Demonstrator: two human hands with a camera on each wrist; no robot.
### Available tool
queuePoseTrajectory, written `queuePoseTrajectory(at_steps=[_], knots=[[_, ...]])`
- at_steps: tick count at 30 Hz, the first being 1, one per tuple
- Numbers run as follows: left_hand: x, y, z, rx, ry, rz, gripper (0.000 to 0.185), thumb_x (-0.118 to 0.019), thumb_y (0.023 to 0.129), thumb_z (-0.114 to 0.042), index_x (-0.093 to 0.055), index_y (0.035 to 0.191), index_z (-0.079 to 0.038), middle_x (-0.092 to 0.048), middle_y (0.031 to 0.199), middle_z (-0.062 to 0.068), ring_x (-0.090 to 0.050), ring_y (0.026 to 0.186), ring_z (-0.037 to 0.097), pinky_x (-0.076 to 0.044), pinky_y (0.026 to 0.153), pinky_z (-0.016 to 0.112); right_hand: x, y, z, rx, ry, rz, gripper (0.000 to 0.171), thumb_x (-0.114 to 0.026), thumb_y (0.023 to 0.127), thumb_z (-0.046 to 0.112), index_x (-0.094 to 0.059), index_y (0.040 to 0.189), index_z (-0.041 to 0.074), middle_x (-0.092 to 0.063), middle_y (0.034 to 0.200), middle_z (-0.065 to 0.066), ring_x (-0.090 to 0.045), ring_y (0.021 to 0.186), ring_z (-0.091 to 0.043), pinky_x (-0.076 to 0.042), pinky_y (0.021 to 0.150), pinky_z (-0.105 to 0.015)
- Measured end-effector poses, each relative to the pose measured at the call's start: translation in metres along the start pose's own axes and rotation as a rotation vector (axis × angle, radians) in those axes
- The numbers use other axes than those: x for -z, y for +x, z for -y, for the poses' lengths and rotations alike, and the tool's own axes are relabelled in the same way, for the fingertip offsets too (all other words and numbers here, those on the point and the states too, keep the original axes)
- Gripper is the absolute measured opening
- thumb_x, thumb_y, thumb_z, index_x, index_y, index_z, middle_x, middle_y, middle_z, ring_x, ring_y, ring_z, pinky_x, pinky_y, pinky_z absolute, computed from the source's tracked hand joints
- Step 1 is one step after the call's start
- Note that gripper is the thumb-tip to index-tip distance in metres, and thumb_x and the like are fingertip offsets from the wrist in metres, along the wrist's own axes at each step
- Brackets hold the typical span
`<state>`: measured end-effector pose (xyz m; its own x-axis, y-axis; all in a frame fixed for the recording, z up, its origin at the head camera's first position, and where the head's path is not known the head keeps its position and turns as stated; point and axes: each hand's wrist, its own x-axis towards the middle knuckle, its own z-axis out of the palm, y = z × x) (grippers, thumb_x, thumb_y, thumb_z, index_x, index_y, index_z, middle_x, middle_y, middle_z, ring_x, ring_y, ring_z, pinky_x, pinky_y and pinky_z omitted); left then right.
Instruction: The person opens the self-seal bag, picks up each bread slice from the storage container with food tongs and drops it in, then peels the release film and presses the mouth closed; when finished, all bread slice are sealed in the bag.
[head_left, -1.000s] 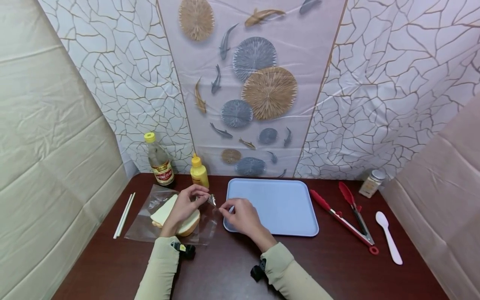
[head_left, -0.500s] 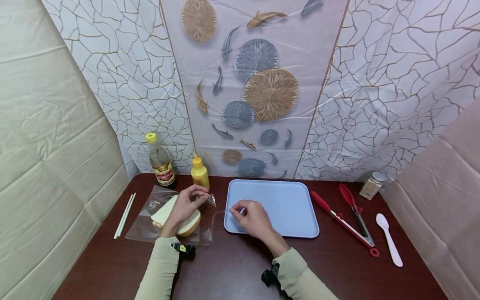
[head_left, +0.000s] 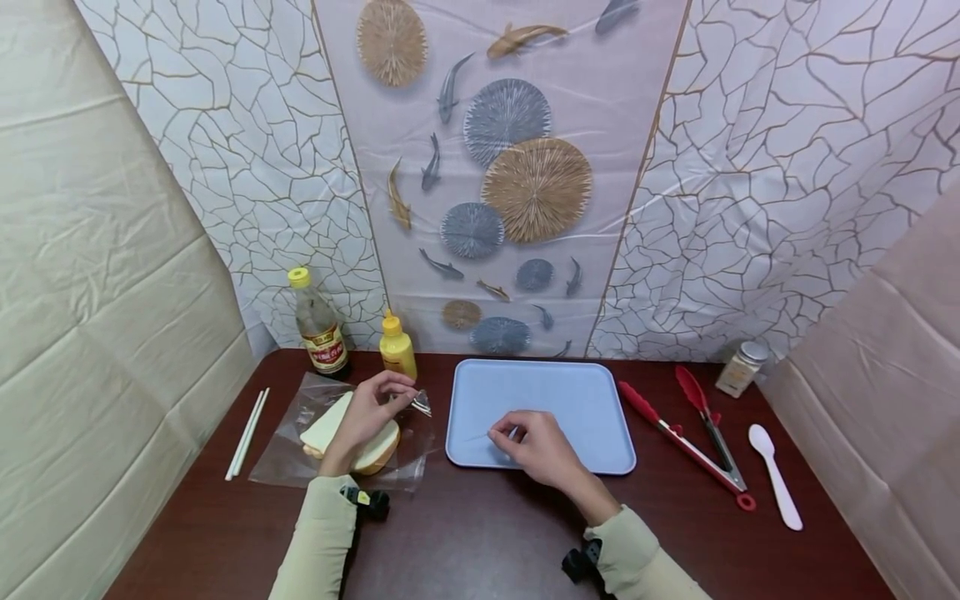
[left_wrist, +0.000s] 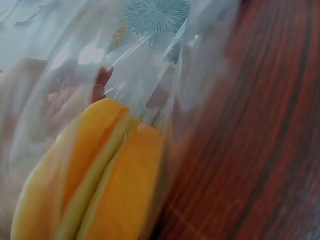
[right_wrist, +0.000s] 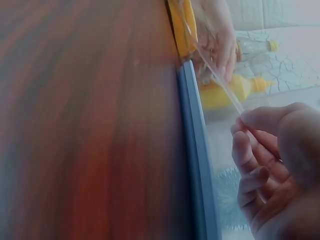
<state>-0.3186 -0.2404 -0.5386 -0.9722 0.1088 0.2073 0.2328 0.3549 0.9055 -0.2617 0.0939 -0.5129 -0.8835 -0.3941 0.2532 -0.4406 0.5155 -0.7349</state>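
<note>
clear bag (head_left: pixel 300 450) with bread (head_left: pixel 378 451) near table's left edge, bread partly hidden under left hand (head_left: pixel 367 417) | left hand pinches bag's top corner | right hand (head_left: pixel 536 446) over blue tray (head_left: pixel 577 400) pinches thin clear strip (right_wrist: pixel 220 82), barely visible from the head view | strip's far end hard to make out

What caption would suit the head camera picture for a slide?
Left hand pinches a clear bag of bread while right hand pulls a thin strip over the blue tray.
</note>
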Motion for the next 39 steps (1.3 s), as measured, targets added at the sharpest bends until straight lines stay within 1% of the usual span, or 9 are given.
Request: queuePoseTrajectory(at_steps=[5, 9, 12, 17, 23, 27, 33, 36, 39], knots=[[-0.001, 0.000, 0.001, -0.004, -0.002, -0.006, 0.029, -0.082, 0.099, -0.020, -0.075, 0.121, -0.002, -0.083, 0.104, 0.009, -0.073, 0.101, 0.010, -0.048, 0.096, 0.023, 0.017, -0.015, -0.011, -0.015, -0.019, 0.012, 0.007, -0.079, 0.101, 0.021, -0.085, 0.098, 0.017, -0.077, 0.088, 0.012, -0.066, 0.078, -0.005, -0.056, 0.071, -0.023], [-0.001, -0.001, 0.000, -0.006, -0.003, -0.003, 0.032, -0.082, 0.099, -0.022, -0.075, 0.122, -0.001, -0.083, 0.104, 0.009, -0.073, 0.100, 0.011, -0.047, 0.098, 0.024, 0.030, -0.028, -0.021, -0.046, -0.029, 0.021, 0.007, -0.080, 0.101, 0.021, -0.084, 0.096, 0.019, -0.076, 0.086, 0.012, -0.065, 0.077, -0.005, -0.055, 0.069, -0.023], [-0.001, -0.002, -0.001, -0.002, -0.003, -0.007, 0.033, -0.082, 0.099, -0.022, -0.075, 0.122, 0.000, -0.083, 0.104, 0.009, -0.073, 0.100, 0.011, -0.048, 0.097, 0.024, 0.037, -0.038, -0.026, -0.035, -0.047, 0.035, 0.008, -0.079, 0.101, 0.020, -0.084, 0.094, 0.019, -0.076, 0.084, 0.012, -0.064, 0.075, -0.003, -0.056, 0.068, -0.023], [-0.002, -0.002, 0.000, 0.003, 0.004, -0.019, 0.031, -0.082, 0.099, -0.022, -0.075, 0.121, -0.001, -0.083, 0.104, 0.009, -0.073, 0.102, 0.013, -0.048, 0.099, 0.028, 0.048, -0.055, -0.031, 0.034, -0.078, 0.075, 0.011, -0.078, 0.101, 0.019, -0.083, 0.091, 0.017, -0.073, 0.081, 0.014, -0.062, 0.073, 0.002, -0.055, 0.069, -0.023], [-0.003, -0.002, 0.000, 0.003, 0.014, -0.021, 0.030, -0.081, 0.099, -0.022, -0.076, 0.121, -0.002, -0.083, 0.106, 0.008, -0.074, 0.104, 0.014, -0.046, 0.105, 0.036, 0.070, -0.073, -0.039, 0.023, -0.085, 0.146, 0.010, -0.081, 0.099, 0.019, -0.083, 0.090, 0.020, -0.073, 0.076, 0.015, -0.061, 0.069, 0.003, -0.053, 0.064, -0.020], [-0.002, -0.003, -0.003, 0.004, 0.013, -0.021, 0.029, -0.081, 0.100, -0.021, -0.075, 0.122, -0.002, -0.083, 0.107, 0.009, -0.076, 0.102, 0.014, -0.050, 0.101, 0.031, 0.080, -0.081, -0.042, -0.013, -0.061, 0.201, 0.005, -0.086, 0.095, 0.023, -0.084, 0.092, 0.020, -0.076, 0.078, 0.013, -0.063, 0.066, 0.002, -0.053, 0.060, -0.020], [-0.004, -0.004, -0.004, 0.009, 0.024, -0.033, 0.028, -0.079, 0.101, -0.016, -0.074, 0.123, 0.000, -0.083, 0.107, 0.010, -0.076, 0.100, 0.010, -0.051, 0.092, 0.021, 0.083, -0.081, -0.045, -0.045, -0.092, 0.207, 0.016, -0.081, 0.099, 0.037, -0.085, 0.088, 0.026, -0.077, 0.079, 0.014, -0.060, 0.066, 0.001, -0.050, 0.059, -0.020], [-0.006, -0.004, -0.005, 0.001, 0.033, -0.060, 0.027, -0.079, 0.101, -0.016, -0.075, 0.122, 0.000, -0.083, 0.106, 0.010, -0.075, 0.099, 0.010, -0.051, 0.089, 0.021, 0.083, -0.081, -0.046, -0.044, -0.118, 0.181, 0.017, -0.080, 0.100, 0.033, -0.084, 0.085, 0.026, -0.076, 0.077, 0.014, -0.058, 0.065, 0.002, -0.049, 0.059, -0.020], [-0.009, -0.002, -0.007, -0.022, 0.042, -0.104, 0.023, -0.080, 0.100, -0.016, -0.076, 0.119, -0.003, -0.083, 0.105, 0.010, -0.075, 0.096, 0.013, -0.052, 0.087, 0.023, 0.083, -0.081, -0.047, -0.054, -0.124, 0.161, 0.012, -0.084, 0.097, 0.029, -0.084, 0.085, 0.027, -0.075, 0.077, 0.016, -0.057, 0.063, 0.002, -0.048, 0.057, -0.020]])
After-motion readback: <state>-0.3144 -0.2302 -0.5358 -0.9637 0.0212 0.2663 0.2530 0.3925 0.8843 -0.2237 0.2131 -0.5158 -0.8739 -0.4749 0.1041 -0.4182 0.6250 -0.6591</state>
